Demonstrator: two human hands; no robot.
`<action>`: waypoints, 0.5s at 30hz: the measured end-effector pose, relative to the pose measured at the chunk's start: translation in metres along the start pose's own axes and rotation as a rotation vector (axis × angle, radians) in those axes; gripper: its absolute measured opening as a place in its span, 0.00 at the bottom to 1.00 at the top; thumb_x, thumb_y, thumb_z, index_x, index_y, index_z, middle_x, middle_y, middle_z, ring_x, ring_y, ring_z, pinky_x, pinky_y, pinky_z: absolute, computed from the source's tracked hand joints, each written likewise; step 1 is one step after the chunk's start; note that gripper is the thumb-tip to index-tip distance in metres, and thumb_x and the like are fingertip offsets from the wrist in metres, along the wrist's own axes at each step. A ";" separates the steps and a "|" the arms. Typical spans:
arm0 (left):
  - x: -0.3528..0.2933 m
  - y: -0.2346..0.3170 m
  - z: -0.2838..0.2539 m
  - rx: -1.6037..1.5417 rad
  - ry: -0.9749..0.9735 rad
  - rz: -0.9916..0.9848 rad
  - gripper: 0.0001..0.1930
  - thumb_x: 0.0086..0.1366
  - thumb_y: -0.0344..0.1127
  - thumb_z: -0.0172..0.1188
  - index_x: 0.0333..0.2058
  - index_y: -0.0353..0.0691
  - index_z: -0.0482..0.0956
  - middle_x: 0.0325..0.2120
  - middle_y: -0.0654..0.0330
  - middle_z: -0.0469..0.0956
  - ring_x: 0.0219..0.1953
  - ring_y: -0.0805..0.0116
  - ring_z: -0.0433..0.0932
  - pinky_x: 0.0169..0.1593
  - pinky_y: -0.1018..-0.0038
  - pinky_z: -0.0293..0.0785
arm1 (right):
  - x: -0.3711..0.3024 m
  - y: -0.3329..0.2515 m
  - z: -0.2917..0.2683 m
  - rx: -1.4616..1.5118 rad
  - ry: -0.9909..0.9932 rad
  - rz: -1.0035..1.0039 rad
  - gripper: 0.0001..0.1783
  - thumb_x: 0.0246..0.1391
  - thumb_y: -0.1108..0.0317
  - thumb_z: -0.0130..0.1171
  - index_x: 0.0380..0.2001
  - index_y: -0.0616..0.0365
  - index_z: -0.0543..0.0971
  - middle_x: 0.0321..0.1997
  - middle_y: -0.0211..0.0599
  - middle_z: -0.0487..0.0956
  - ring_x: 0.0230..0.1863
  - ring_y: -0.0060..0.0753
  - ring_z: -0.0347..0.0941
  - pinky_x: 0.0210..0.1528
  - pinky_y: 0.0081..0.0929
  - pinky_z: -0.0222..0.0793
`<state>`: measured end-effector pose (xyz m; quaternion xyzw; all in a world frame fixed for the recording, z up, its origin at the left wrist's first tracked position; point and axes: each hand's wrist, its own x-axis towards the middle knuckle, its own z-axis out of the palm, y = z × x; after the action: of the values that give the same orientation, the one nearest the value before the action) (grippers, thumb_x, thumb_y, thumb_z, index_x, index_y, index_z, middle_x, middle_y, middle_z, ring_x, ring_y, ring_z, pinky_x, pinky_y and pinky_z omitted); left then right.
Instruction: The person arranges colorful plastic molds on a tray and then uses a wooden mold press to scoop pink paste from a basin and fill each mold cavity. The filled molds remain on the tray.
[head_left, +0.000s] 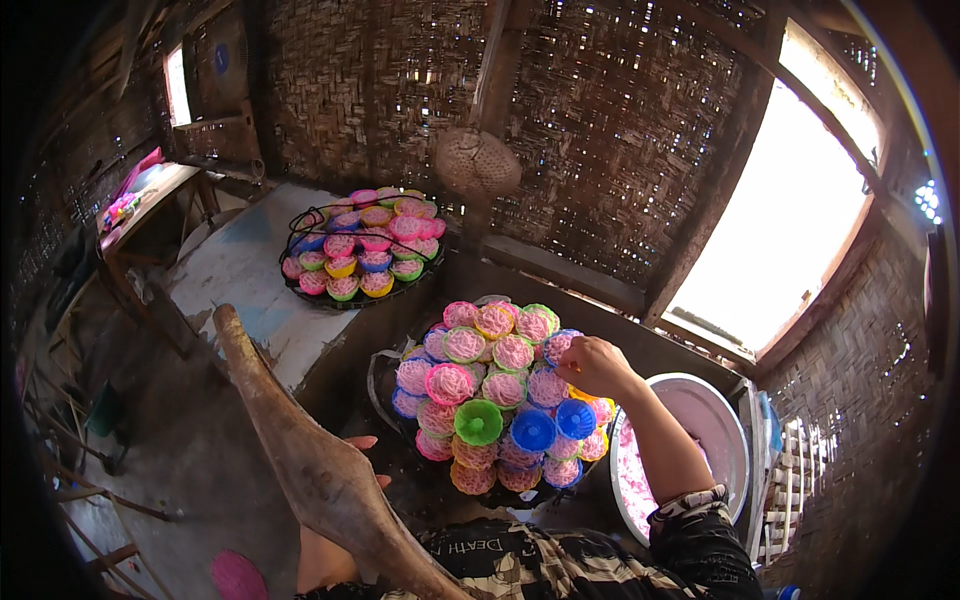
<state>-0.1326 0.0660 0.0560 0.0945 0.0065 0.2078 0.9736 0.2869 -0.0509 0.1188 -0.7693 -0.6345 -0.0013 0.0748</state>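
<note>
My right hand is at the far right side of a heaped pile of small plastic cups filled with pink strands. Its fingers are closed on the edge of a blue cup with pink filling. Among the pile, a green cup and a blue cup lie bottom up, with another blue one beside them. My left hand is mostly hidden behind a curved wooden beam; the fingertips that show are stretched out and apart, with nothing visible in them.
At right stands a pale round tub with pink bits inside. A second tray of filled cups sits on a pale platform at the back left. A woven wall closes the far side; a wooden table stands far left.
</note>
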 end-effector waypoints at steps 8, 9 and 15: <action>0.013 -0.003 -0.020 -0.248 -0.331 -0.003 0.42 0.64 0.55 0.46 0.63 0.32 0.37 0.52 0.36 0.66 0.61 0.34 0.53 0.60 0.36 0.51 | -0.001 -0.003 0.007 0.033 0.046 0.161 0.10 0.38 0.61 0.57 0.18 0.57 0.79 0.23 0.43 0.75 0.29 0.46 0.73 0.33 0.41 0.70; 0.016 0.000 -0.021 -0.158 -0.366 0.013 0.42 0.65 0.55 0.46 0.63 0.32 0.37 0.52 0.37 0.66 0.61 0.34 0.53 0.60 0.37 0.50 | -0.002 -0.004 0.007 0.018 0.063 0.161 0.11 0.37 0.61 0.56 0.17 0.57 0.78 0.22 0.43 0.75 0.29 0.46 0.73 0.32 0.41 0.70; 0.014 0.002 -0.023 -0.101 -0.368 0.009 0.41 0.65 0.53 0.45 0.63 0.30 0.37 0.52 0.40 0.67 0.60 0.38 0.58 0.64 0.42 0.47 | -0.002 -0.001 0.006 0.040 0.052 0.117 0.11 0.34 0.60 0.56 0.16 0.57 0.78 0.20 0.46 0.75 0.27 0.49 0.74 0.32 0.42 0.70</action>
<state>-0.1223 0.0779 0.0341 0.0822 -0.1827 0.1915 0.9608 0.2845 -0.0520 0.1130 -0.8031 -0.5862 -0.0043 0.1068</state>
